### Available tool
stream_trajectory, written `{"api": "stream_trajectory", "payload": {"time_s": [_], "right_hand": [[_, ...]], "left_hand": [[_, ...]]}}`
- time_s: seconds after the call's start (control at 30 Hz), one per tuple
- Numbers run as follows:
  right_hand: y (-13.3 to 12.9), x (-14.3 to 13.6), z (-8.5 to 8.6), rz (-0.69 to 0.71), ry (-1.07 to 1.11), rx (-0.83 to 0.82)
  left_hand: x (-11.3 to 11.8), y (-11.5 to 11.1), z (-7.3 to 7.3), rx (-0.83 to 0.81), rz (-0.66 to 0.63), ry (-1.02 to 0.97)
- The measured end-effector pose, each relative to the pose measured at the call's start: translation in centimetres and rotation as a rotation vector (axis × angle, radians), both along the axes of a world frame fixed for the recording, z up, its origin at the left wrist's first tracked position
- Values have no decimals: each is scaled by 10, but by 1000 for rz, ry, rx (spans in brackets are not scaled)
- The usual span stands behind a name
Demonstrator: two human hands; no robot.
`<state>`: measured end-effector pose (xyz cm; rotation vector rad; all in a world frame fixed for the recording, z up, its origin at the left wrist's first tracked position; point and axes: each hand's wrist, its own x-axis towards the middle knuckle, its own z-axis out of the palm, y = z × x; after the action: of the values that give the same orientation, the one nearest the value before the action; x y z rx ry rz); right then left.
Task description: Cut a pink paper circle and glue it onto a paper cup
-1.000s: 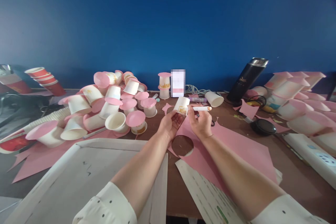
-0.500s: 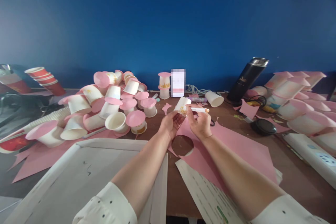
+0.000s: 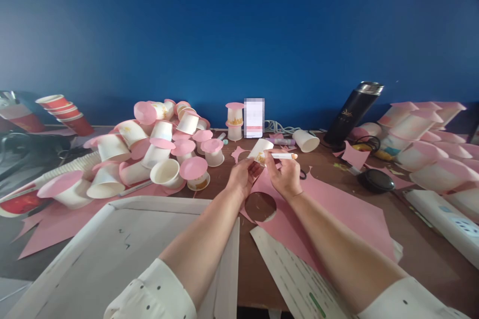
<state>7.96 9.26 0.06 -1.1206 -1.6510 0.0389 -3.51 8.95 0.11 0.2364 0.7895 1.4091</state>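
Note:
My left hand (image 3: 244, 175) is closed around a white paper cup (image 3: 261, 148) that lies tilted and bears a yellow-gold print. In my right hand (image 3: 283, 174) is a white marker pen (image 3: 283, 156) with an orange end, its other end close to the cup's printed side. The right fingers hide the marker's tip, so contact cannot be made out. Beneath both hands spreads a pink paper sheet (image 3: 337, 209) with a round hole cut in it. Behind them stand two stacked cups with pink discs (image 3: 235, 114) and a phone (image 3: 254, 118) leaning at the wall.
Many cups with pink paper discs (image 3: 193, 168) crowd the left, and more (image 3: 434, 159) the right. A white box lid (image 3: 157, 249) lies front left. A black thermos (image 3: 350, 114), a round black object (image 3: 376, 180) and a power strip (image 3: 445, 219) are to the right. A loose cup (image 3: 306, 140) lies behind.
Almost nothing differs. The marker in my right hand has shifted very slightly to the left; my left hand keeps its hold on the cup.

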Motion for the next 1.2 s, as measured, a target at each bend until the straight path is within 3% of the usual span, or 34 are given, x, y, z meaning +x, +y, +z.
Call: {"api": "stream_trajectory", "payload": {"time_s": [0.43,0.73,1.2], "right_hand": [[-1,0,-2,70,5,-101],[1,0,-1,-36,23,-9],[0,0,-1,-36,35,-80]], "left_hand": [[0,1,-4,24,-4,-3],[1,-2,3,-9,-3,41],[1,-3,4,6,0,41]]}}
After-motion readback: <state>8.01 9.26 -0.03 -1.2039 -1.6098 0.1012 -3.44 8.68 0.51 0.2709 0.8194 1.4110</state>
